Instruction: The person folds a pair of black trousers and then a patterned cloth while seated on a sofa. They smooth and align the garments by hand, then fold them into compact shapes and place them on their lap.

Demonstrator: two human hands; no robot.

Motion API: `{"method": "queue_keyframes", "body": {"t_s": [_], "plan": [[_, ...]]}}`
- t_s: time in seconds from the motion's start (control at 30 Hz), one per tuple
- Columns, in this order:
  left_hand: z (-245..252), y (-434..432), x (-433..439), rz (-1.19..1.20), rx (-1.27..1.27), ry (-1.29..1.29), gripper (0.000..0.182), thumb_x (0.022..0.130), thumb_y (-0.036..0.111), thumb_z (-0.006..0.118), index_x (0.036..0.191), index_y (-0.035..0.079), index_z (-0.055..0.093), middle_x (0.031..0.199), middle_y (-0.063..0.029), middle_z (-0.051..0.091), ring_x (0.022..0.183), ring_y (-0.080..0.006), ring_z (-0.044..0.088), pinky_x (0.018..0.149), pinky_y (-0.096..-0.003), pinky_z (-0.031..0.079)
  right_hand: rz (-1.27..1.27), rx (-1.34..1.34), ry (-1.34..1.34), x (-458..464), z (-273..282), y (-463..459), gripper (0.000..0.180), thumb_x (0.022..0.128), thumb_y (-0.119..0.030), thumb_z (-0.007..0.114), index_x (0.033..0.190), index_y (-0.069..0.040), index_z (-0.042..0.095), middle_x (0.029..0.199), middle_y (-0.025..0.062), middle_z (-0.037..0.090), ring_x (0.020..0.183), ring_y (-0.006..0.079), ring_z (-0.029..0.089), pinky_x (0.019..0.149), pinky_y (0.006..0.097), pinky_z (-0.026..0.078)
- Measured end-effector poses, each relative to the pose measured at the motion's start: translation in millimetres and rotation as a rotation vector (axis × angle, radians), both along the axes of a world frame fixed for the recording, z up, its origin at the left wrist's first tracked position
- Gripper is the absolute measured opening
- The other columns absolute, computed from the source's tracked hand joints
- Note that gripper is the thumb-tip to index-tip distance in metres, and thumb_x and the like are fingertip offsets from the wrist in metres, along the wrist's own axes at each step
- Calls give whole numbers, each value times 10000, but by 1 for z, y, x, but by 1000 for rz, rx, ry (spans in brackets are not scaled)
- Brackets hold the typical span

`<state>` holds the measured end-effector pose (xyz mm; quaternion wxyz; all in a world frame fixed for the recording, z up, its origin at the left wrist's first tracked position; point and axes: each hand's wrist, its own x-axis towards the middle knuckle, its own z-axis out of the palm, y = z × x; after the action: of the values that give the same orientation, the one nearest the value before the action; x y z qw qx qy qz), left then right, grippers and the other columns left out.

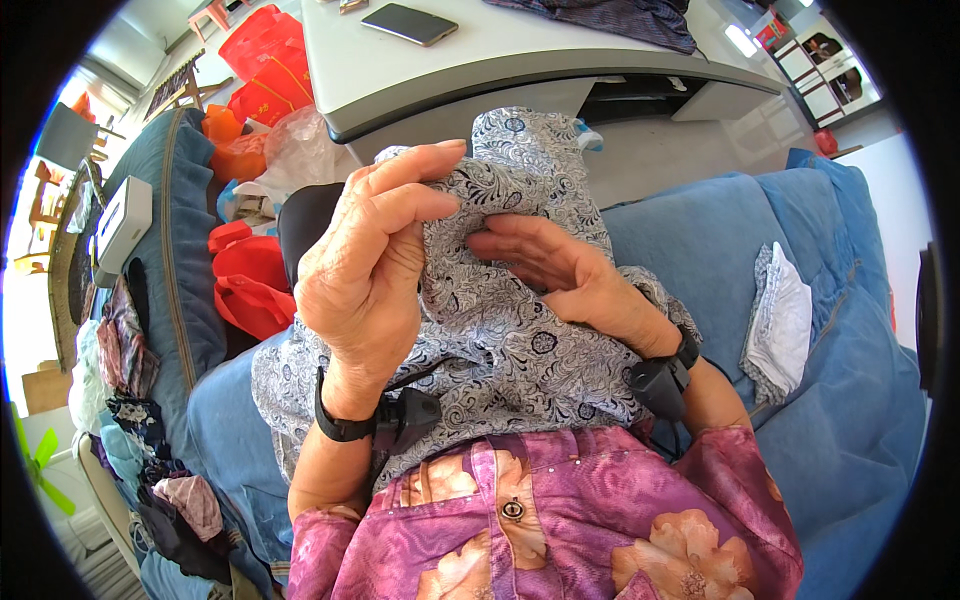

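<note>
Grey-white paisley-patterned cloth (517, 352) lies bunched across my lap and reaches forward over the edge of the seat; I cannot tell how much of it is worn. My left hand (375, 247) is raised at the cloth's left side, its fingers bent over to the right. Its thumb and palm side are hidden, so any hold on the cloth does not show. Lower and to the right, my right hand (570, 270) points left with its fingers stretched along a shaded fold. Its thumb stands apart, and nothing shows in its grasp. Each wrist wears a black strapped device.
I sit on a blue-covered sofa (675, 225). Folded white cloth (784, 322) lies on its right. A white-topped table (465, 64) ahead bears a smartphone (409, 24) and dark cloth (615, 19). Red bags (255, 281) stand at left, with a white box (124, 225) on the armrest.
</note>
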<state>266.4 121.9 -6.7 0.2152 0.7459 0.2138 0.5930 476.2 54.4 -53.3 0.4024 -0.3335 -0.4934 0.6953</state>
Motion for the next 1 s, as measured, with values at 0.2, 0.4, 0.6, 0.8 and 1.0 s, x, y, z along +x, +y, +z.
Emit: {"method": "queue_keyframes", "body": {"t_s": [0.2,0.4,0.6,0.8,1.0], "plan": [[1,-7,-5,-78,-53,-19,47,884,-27,639,914,-59,653,1117,-222,692,991,-285,669,875,-342,512,-288,-111,76,2,-5,10,717,838,-114,676,1468,-26,344,1446,139,477,1349,238,449,1137,387,337],[6,-12,-7,-185,-10,-9,92,872,25,658,907,-59,650,1117,-248,682,990,-338,672,867,-373,522,-268,-143,266,14,-7,19,638,932,-401,657,1379,0,444,1349,119,539,1195,210,550,1059,370,414],[10,-17,-6,-234,9,16,79,862,2,656,916,-53,643,1125,-264,672,993,-363,674,867,-394,526,-168,-591,370,6,4,14,628,970,-517,565,1367,-37,486,1289,116,597,1173,228,576,994,391,489],[16,-22,-8,-252,40,37,99,813,-34,663,907,-57,639,1136,-286,661,1015,-391,667,880,-424,532,-325,-569,288,-12,16,4,627,990,-506,534,1416,-58,434,1289,151,601,1152,281,598,991,442,512],[17,-27,-8,-366,9,91,126,853,80,681,887,-32,637,1168,-298,643,1039,-385,646,910,-456,501,14,-574,658,1,8,11,509,995,-386,556,1360,-36,492,1252,167,623,1102,286,631,987,456,507]]}}
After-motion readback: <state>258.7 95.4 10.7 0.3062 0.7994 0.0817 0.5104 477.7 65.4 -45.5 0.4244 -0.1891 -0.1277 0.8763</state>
